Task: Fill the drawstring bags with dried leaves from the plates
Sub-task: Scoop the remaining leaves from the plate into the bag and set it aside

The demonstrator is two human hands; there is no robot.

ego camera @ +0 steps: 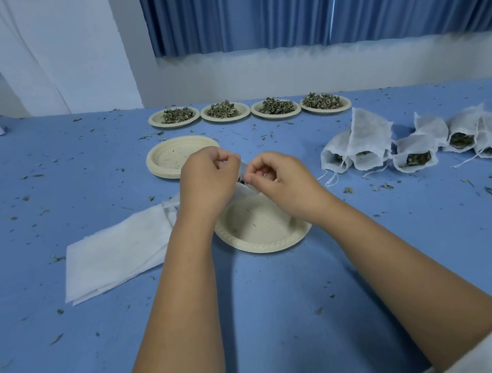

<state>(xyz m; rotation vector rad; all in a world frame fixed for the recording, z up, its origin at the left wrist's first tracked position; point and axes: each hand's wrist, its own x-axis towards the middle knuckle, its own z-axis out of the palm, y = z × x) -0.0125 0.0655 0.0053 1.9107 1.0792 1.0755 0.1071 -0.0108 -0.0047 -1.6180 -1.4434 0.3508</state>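
Centrally, left hand (206, 177): curled, thumb and fingertips pinching the top of a small white drawstring bag (243, 167); held up off the surface, above the far edge of the near plate.
right hand (282, 181): curled too, pinching the same drawstring bag from the other side, just beside the left hand; whether on cord or on cloth, cannot tell.
held bag: mostly hidden between the two hands; only a strip of white cloth and a dark fleck of leaf show in the gap.
near plate (261, 247): pale, round, flat on the surface beneath both wrists; holds no more than a few crumbs.
stack of plates (163, 174): just beyond the left hand, same pale kind, the top one nearly bare.
row of four plates (276, 116): along the far edge of the surface, side by side and almost touching, each heaped with dried leaves (224, 109).
filled bags (362, 133): to the right, well apart from the hands, in a loose cluster; mouths face the camera, dark leaves show inside, cords trail on the surface.
flat bags (119, 246): white pile left of the near plate, its far corner beside the left forearm.
surface (274, 300): blue, strewn with leaf crumbs (57, 338).
curtain (257, 15): blue, pleated, behind the surface.
sleeve (479, 350): white, at the lower right corner.
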